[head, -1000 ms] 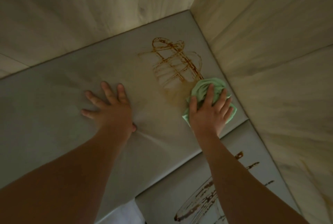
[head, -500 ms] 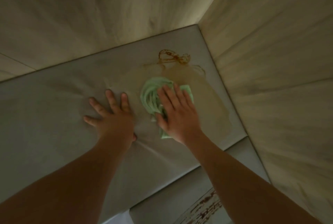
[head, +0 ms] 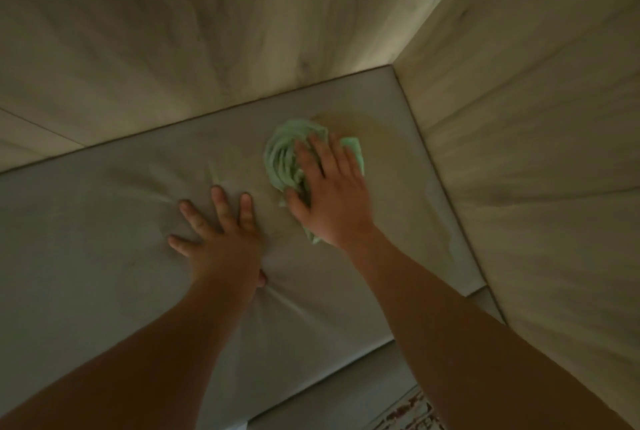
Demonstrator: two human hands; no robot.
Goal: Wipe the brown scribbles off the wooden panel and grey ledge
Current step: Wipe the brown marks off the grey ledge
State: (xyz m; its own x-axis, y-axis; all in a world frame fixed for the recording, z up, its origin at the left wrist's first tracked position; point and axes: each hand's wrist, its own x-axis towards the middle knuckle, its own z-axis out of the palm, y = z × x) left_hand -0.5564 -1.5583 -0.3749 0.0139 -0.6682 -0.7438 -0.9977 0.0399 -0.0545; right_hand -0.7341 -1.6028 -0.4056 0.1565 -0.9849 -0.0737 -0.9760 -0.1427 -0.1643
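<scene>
A crumpled light green cloth (head: pixel 282 156) lies on the grey padded ledge (head: pixel 104 222), near its far right corner. My right hand (head: pixel 329 194) presses flat on the cloth with its fingers spread. A pale brownish smear (head: pixel 391 159) spreads over the grey surface to the right of the cloth; no sharp scribble lines show there. My left hand (head: pixel 221 239) rests flat on the ledge to the left, fingers spread, and dents the padding. More brown scribbles (head: pixel 415 412) show on a lower surface at the bottom edge.
Wooden panels rise behind the ledge (head: pixel 207 31) and along its right side (head: pixel 536 152), meeting in a corner. A second grey ledge (head: pixel 346 395) sits lower, in front of the first one.
My right hand has slid the cloth up from the ledge's right edge, over the brown scribble, towards the far corner. The sharp lines are gone, leaving a smear. My left hand stayed put.
</scene>
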